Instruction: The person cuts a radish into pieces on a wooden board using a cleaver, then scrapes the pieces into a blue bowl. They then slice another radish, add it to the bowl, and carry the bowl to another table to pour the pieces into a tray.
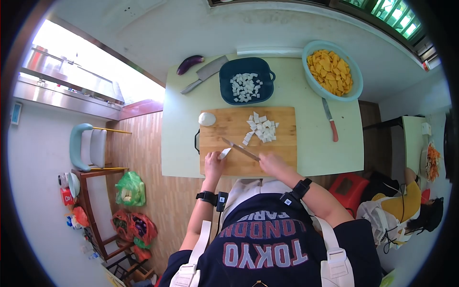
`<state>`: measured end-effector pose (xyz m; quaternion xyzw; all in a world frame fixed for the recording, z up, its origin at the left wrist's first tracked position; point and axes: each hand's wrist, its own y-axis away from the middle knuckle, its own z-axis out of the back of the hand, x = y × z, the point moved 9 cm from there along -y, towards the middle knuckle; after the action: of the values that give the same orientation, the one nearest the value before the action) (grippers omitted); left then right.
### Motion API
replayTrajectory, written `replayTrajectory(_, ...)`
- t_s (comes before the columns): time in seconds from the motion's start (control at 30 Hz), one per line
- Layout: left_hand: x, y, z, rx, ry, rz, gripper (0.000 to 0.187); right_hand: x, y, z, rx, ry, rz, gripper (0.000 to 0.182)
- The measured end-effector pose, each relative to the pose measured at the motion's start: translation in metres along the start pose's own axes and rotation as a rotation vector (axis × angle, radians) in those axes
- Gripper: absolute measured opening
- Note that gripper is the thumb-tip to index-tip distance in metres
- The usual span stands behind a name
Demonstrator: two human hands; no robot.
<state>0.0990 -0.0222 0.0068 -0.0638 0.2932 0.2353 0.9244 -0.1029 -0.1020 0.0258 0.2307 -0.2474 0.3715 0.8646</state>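
My right hand point(275, 164) is closed round the handle of a kitchen knife point(241, 149), its blade slanting up and left over the wooden cutting board point(284, 160). At the board's lower left, my left hand point(213, 163) pinches a white vegetable piece point(224, 153), close to the blade. A pile of white vegetable chunks point(262, 129) lies on the upper right of the board. A rounded white vegetable piece point(207, 119) sits in its upper left corner. Behind the board stands a dark blue basin point(223, 81) holding small white cubes point(245, 87).
On the table point(315, 158) are an eggplant point(190, 64), a cleaver point(210, 70), a red-handled knife point(330, 119) and a light blue bowl point(311, 87) of yellow slices point(330, 71). Another person point(397, 205) sits at the right. A chair point(88, 147) and bags point(130, 189) stand left.
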Motion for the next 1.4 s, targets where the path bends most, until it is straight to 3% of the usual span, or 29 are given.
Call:
replayTrajectory(0.13,0.006,0.001,-0.003,-0.024,0.028,0.025,0.021,-0.007,0.007,-0.007,0.049,0.011,-0.057,0.014)
replayTrajectory(0.23,0.004,-0.004,-0.011,0.010,0.065,0.079,0.020,-0.026,0.012,-0.003,-0.030,-0.034,-0.107,0.015)
replayTrajectory(0.3,-0.008,-0.011,-0.026,0.040,0.115,0.004,0.021,-0.044,0.020,0.003,-0.066,-0.040,-0.219,0.016)
replayTrajectory(0.53,-0.054,-0.023,-0.048,0.074,0.187,-0.034,0.020,-0.035,0.041,0.036,-0.047,0.051,-0.281,0.015)
replayTrajectory(0.63,-0.051,-0.018,-0.039,-0.063,0.144,-0.101,0.015,-0.024,0.039,0.036,0.004,0.135,-0.270,0.014)
replayTrajectory(0.8,-0.042,-0.019,-0.047,0.045,0.180,-0.068,0.007,0.000,0.034,0.039,0.099,0.279,-0.192,0.012)
replayTrajectory(1.13,-0.047,-0.022,-0.048,0.034,0.148,-0.095,0.004,-0.014,0.005,0.024,0.147,0.182,-0.135,0.011)
replayTrajectory(1.4,-0.052,-0.023,-0.045,0.032,0.177,-0.097,0.004,-0.029,-0.016,0.010,0.033,0.064,-0.143,0.019)
